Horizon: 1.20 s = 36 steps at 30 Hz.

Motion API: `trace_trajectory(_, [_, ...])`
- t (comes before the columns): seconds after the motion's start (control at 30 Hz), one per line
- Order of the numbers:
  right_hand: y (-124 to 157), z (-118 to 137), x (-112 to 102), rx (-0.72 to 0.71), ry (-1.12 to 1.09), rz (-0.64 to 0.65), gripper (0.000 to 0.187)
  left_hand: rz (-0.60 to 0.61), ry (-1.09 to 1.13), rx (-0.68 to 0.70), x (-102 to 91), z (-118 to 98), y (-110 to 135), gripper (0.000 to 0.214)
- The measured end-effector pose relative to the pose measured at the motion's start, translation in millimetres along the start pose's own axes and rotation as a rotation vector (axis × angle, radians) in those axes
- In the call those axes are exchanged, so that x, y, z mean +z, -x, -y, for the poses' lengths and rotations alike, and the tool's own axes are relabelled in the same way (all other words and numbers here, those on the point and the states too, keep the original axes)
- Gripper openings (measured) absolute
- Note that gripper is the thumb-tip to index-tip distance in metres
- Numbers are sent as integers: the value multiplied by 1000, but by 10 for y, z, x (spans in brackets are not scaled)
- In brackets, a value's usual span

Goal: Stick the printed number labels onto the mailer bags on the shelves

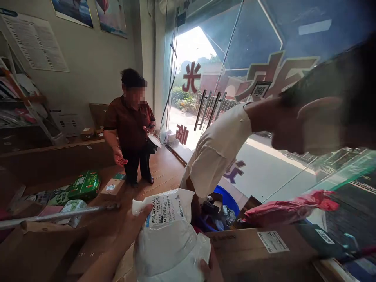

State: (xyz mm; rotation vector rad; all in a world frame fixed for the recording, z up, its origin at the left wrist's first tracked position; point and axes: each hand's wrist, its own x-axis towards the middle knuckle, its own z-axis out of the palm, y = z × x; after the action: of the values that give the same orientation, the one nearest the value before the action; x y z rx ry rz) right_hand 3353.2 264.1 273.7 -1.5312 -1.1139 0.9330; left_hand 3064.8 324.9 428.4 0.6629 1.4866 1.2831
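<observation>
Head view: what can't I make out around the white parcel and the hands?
All in the head view:
White parcel: contents hidden by its wrapping, near end cut off by the bottom edge.
Left hand: fingers hidden beneath the parcel.
Right hand: partly hidden by the parcel, thumb blurred.
Label: fine print too small.
Blue bin: near side blocked by the cardboard box.

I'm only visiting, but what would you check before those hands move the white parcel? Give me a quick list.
1. Left hand on the parcel: ok, thumb over the edge beside the label.
2. Right hand on the parcel: ok, at its lower right side.
3. Label uncovered: ok, most of it shows, though its print is too small to read fully.
4. Room beyond the parcel: not ok, a co-worker's sleeve reaches down close behind it.
5. Parcel fully sealed: cannot tell.
</observation>
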Motion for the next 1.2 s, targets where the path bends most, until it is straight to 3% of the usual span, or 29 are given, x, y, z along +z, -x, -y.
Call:
trace_trajectory(0.13, [100,376,-735,93,-273,533,71,362,-311,124,829,-79,501,44])
trace_trajectory(0.2, [287,481,-1100,85,-390,626,80,549,-561,276,1321,-108,733,40])
trace_trajectory(0.3, [597,386,-1549,109,-378,490,88,866,-777,432,2153,33,1014,43])
trace_trajectory(0.4, [832,24,-1939,179,-268,337,79,1056,-849,445,2943,410,1215,47])
trace_trajectory(0.47, [951,-287,-2233,210,-225,200,79,1135,-901,446,3355,710,1305,47])
trace_trajectory(0.57, [1133,-729,-2744,314,-84,-180,79,1203,-1033,441,3763,1121,1372,45])
trace_trajectory(0.63, [1253,-955,-3039,420,121,-400,87,1242,-1145,439,3924,1354,1384,43])
trace_trajectory(0.73, [1353,-1145,-3216,540,467,-506,101,1312,-1319,446,4082,1667,1383,40])
trace_trajectory(0.87, [1270,-1169,-3005,554,622,-477,94,1334,-1471,519,4267,2016,1386,35])
trace_trajectory(0.97, [1152,-1153,-2871,586,662,-486,87,1198,-1514,632,4345,2199,1442,42])
trace_trajectory(1.07, [1099,-1205,-2927,640,592,-498,91,949,-1486,761,4195,2347,1607,47])
trace_trajectory(1.13, [1116,-1261,-3043,656,503,-474,87,836,-1458,813,3932,2474,1767,42])
trace_trajectory(1.2, [1170,-1298,-3183,640,369,-428,76,828,-1441,845,3592,2652,1919,39])
